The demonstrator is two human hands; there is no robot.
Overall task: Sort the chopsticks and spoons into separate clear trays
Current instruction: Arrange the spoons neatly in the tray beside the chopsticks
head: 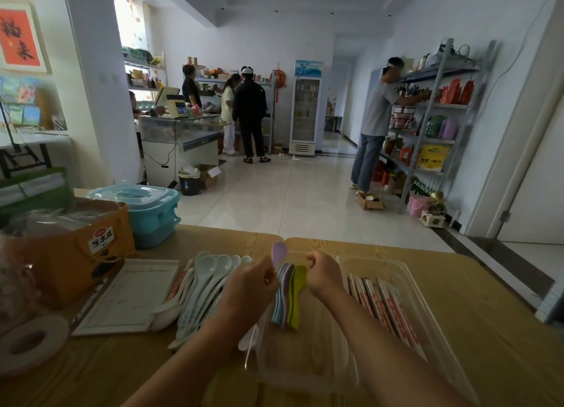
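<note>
Head view showed the purple spoon (279, 252) pinched upright in the left grip (253, 281), just above the spoon tray (305, 361), where coloured spoons (290, 296) already lay. Right of that tray, wrapped chopsticks (384, 303) lay in a second tray. Left of it, pale spoons (210, 272) and loose chopsticks (178, 281) looked unsorted, so the job seemed partway done. The right grip (325, 272) was curled against the coloured spoons; whether it held one, I couldn't tell.

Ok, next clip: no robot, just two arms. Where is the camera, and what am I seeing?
No machine here: a person works bare-handed, filmed by one camera on their own head, looking down. On the wooden table lie loose pale spoons, the left clear tray holding stacked coloured spoons, and the right clear tray holding wrapped chopsticks. The left hand pinches a lilac spoon above the stack. The right hand is curled beside the stack; whether it grips anything is unclear.
</note>
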